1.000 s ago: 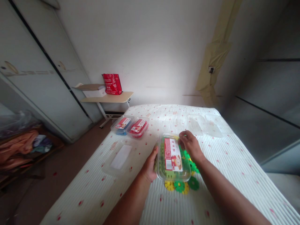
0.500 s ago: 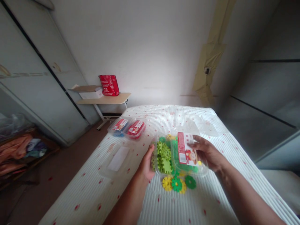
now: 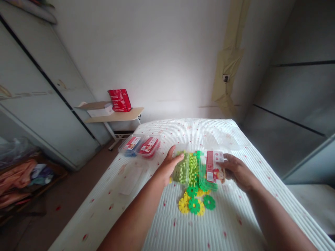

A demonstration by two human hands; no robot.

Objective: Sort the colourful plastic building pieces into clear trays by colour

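Note:
My left hand (image 3: 171, 165) is wrapped round the left side of a clear plastic box (image 3: 180, 174), tipped on its side toward the right. Light-green notched plastic pieces (image 3: 193, 169) are bunched at its mouth, smeared by motion. On the right, my right hand (image 3: 237, 172) grips a clear plastic container with a red-and-white label (image 3: 214, 167). Green shows through it; whether those pieces lie inside or behind, I cannot tell. Green flower-shaped discs (image 3: 194, 205) and yellow ones (image 3: 183, 205) lie loose on the tablecloth just in front of both containers.
Closed boxes of blue pieces (image 3: 131, 145) and red pieces (image 3: 148, 147) stand at the table's left edge. A clear lid (image 3: 131, 179) lies left of my forearm. Clear plastic trays (image 3: 218, 137) sit at the back right. Beyond, a side table (image 3: 125, 115) holds a red bag (image 3: 120, 100).
The left box has tipped over toward the right, and its light-green pieces have shifted to its mouth. The labelled container has moved slightly right with my right hand.

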